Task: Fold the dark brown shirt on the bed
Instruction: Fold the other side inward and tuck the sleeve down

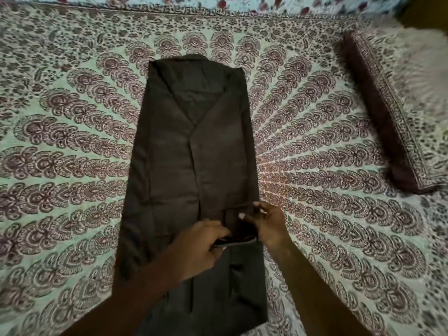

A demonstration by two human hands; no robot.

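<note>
On the bed (315,141), shirt (189,146) lies lengthwise away from you; your left hand (198,246) and right hand (269,226) pinch its cuff (240,230).

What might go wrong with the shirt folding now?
The left hand and right hand both pinch just the sleeve cuff. A hard tug might drag that sleeve sideways and spoil the tidy long fold of the dark brown shirt. The cuff also looks bunched up, so flattening it that way could leave a lump.
</note>
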